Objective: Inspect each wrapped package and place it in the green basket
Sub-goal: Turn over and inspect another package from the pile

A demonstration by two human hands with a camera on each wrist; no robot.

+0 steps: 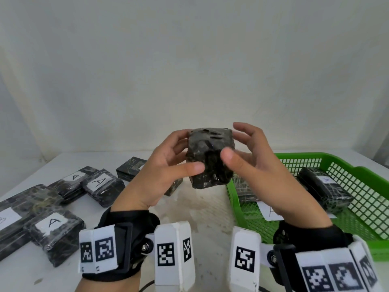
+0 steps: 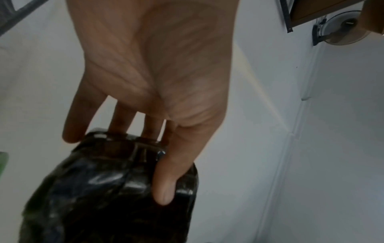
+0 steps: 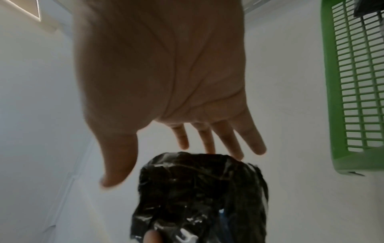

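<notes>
The left hand [image 1: 162, 175] pinches one black package [image 1: 210, 159] left of the green basket [image 1: 357, 165] (two packages inside); the right hand [image 1: 259, 165], fingers spread, barely touches it.

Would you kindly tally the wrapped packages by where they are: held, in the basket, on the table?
Held package: 1
Packages in the green basket: 2 visible
Packages on the table: at least 7
Total: at least 10
</notes>
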